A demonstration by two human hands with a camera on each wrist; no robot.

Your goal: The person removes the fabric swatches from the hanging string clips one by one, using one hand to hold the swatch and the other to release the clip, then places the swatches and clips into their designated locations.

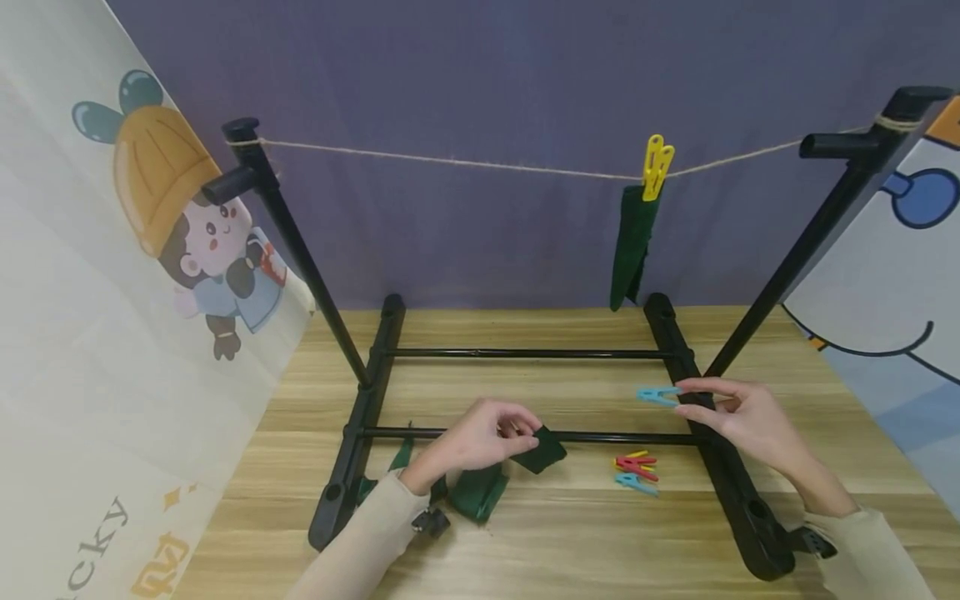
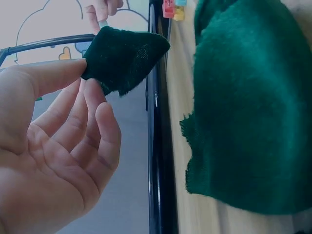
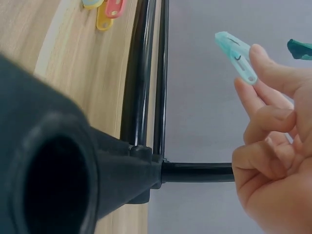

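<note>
My left hand (image 1: 491, 435) pinches a small dark green cloth (image 1: 542, 452) between thumb and fingertips, above the front crossbar of a black rack. In the left wrist view the cloth (image 2: 124, 58) sticks out past the fingertips. With thumb and forefinger my right hand (image 1: 750, 417) holds a light blue clothespin (image 1: 657, 396) by its handle ends, over the rack's right side. The clothespin (image 3: 236, 56) points away from the hand in the right wrist view. On a string (image 1: 450, 161) across the rack hangs another green cloth (image 1: 632, 242), clipped by a yellow clothespin (image 1: 656, 167).
More green cloths (image 1: 478, 493) lie on the wooden table (image 1: 570, 533) beneath the left forearm. A little pile of red, yellow and blue clothespins (image 1: 636, 472) lies in front of the crossbar. The rack's posts (image 1: 307, 258) rise at left and right, holding the string.
</note>
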